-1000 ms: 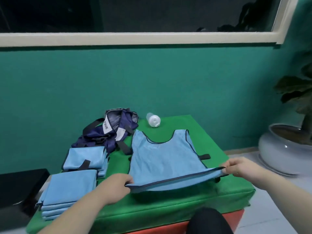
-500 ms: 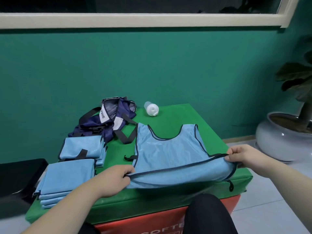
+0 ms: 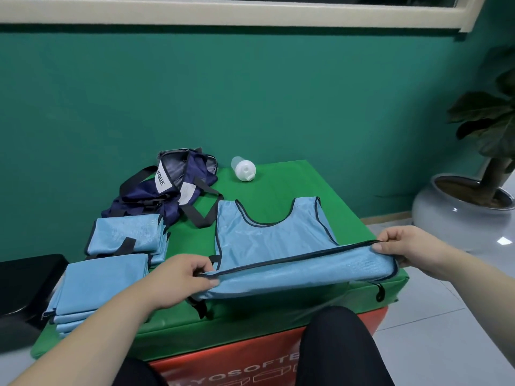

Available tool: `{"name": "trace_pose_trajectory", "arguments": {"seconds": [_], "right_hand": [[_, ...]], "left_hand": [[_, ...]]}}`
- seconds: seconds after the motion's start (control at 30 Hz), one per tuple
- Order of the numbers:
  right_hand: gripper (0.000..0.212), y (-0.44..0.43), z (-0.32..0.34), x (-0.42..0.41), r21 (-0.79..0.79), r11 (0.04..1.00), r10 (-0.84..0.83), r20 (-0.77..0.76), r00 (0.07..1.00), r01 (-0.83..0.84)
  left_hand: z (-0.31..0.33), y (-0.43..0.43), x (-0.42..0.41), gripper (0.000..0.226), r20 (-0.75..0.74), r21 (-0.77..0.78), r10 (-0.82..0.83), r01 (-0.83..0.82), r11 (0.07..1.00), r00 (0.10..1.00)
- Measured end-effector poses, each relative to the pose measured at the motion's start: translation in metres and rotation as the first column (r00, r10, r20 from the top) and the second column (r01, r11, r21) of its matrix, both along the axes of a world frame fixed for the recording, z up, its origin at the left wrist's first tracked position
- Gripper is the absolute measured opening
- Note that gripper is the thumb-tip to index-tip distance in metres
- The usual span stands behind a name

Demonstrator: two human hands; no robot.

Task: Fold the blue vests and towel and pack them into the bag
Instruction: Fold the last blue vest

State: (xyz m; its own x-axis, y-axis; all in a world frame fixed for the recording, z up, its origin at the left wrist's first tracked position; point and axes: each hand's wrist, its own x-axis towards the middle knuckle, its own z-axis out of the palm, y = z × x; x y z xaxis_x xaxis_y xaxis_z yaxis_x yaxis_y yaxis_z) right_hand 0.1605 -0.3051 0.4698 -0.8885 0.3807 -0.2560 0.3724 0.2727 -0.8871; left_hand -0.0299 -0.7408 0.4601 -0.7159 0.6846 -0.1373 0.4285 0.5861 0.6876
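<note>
left hand (image 3: 178,282) pinches the lower hem of the blue vest (image 3: 273,243) at its left corner, thumb on top, fingers curled round the cloth edge. right hand (image 3: 409,249) pinches the same hem at its right corner, fingers closed on the dark trim. the hem is raised off the green mat (image 3: 292,179) and held taut between the two hands. the upper part of the vest lies flat on the mat, neckline and shoulder straps pointing toward the wall (image 3: 195,93). short black loops hang from the vest below the left hand and over the front right edge of the mat. left of the vest, a far folded stack (image 3: 125,238) of light-blue cloth with dark trim and a black strap rests on the mat. a near folded stack (image 3: 103,285) of light-blue layers lies just in front of it, touching it; whether this stack is vests or towel cannot be told. the bag (image 3: 178,190), navy with black straps and a white label, sits slumped and open behind the far stack. a white-capped bottle (image 3: 243,169) lies on its side to the right of the bag. the mat sits on a red base (image 3: 250,366) with white lettering. two knees in dark trousers (image 3: 340,349) show at the front edge. a potted plant (image 3: 462,213) stands on the tiled floor at right, and a black object (image 3: 25,282) sits at left.
</note>
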Motion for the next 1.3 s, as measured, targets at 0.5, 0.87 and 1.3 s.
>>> {"name": "trace_pose_trajectory", "arguments": {"seconds": [0.5, 0.87, 1.3], "right_hand": [[0.047, 0.007, 0.001, -0.005, -0.014, 1.000, 0.007, 0.018, 1.000, -0.007], [0.029, 0.031, -0.027, -0.117, 0.469, 0.852, -0.237, -0.053, 0.970, 0.234], [0.033, 0.109, -0.101, -0.289, 0.685, 0.715, -0.292, 0.107, 0.950, 0.143]], "left_hand": [[0.004, -0.004, -0.019, 0.021, 0.102, 0.052, -0.025, 0.020, 0.998, 0.994], [-0.001, 0.069, -0.109, 0.017, -0.226, -0.077, 0.177, -0.199, 0.977, 0.958], [-0.070, 0.172, -0.272, 0.022, -0.368, -0.147, 0.288, -0.361, 0.921, 0.884]]}}
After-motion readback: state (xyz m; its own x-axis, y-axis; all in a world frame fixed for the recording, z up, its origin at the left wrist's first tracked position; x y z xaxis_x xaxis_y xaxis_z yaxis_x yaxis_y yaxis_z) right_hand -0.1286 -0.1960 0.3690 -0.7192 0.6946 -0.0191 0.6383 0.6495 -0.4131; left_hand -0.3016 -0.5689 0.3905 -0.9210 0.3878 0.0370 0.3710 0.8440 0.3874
